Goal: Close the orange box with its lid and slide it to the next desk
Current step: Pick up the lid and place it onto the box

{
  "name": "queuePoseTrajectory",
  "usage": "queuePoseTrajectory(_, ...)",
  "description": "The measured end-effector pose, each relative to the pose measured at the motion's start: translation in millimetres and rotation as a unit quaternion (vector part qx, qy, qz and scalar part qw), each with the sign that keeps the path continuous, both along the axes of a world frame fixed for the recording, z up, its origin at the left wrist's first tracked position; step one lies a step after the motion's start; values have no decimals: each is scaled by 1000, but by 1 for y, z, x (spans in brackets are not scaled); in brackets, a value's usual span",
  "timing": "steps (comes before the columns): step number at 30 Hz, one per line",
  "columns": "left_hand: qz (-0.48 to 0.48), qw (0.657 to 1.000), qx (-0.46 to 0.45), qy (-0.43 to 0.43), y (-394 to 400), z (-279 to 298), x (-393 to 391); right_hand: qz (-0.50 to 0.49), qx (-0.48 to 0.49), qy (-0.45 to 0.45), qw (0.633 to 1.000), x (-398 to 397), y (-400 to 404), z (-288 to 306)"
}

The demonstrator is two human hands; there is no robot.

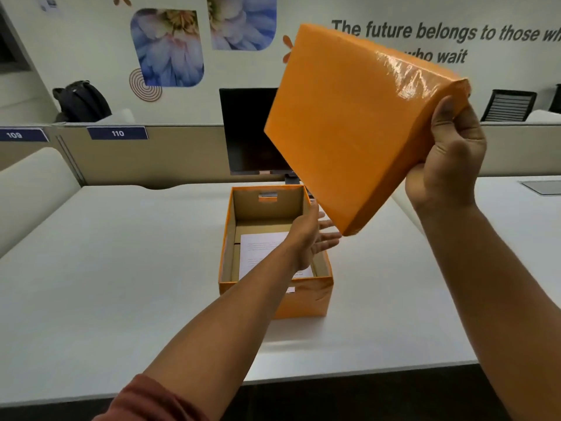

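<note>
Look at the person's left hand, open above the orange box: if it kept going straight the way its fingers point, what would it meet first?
Probably the lower corner of the orange lid held up by the right hand. The left hand points its fingers up and right, just short of that corner, though depth is hard to judge.

Place: open-plan office.
Desks: white desk (121, 268), beige partition (170, 153) behind it.
Labels: seat tags 109 (14, 135), 110 (117, 133).
Kit: dark monitor (249, 132), mesh chair (508, 105).
Wall: motivational slogan (440, 33).
</note>
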State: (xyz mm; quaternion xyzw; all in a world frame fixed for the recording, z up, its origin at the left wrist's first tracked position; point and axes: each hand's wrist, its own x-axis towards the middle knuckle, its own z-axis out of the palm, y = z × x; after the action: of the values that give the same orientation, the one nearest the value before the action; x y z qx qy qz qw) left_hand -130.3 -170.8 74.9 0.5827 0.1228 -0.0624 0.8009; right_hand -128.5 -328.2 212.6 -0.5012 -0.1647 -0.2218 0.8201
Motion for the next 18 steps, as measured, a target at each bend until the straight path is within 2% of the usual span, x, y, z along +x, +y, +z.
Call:
queuePoseTrajectory(3,126,991,-24,-49,9,2,-4,31,24,40,998,-3,6,-11)
queuePoseTrajectory(8,245,969,7,-34,35,1,-8,98,8,89,991,-2,8,-42)
queuePoseTrajectory(13,295,952,84,-17,76,-14,-15,185,-9,126,975,13,-6,-73)
queuePoseTrajectory(18,327,915,238,13,109,-29,-16,111,-131,241,955,28,-4,-120)
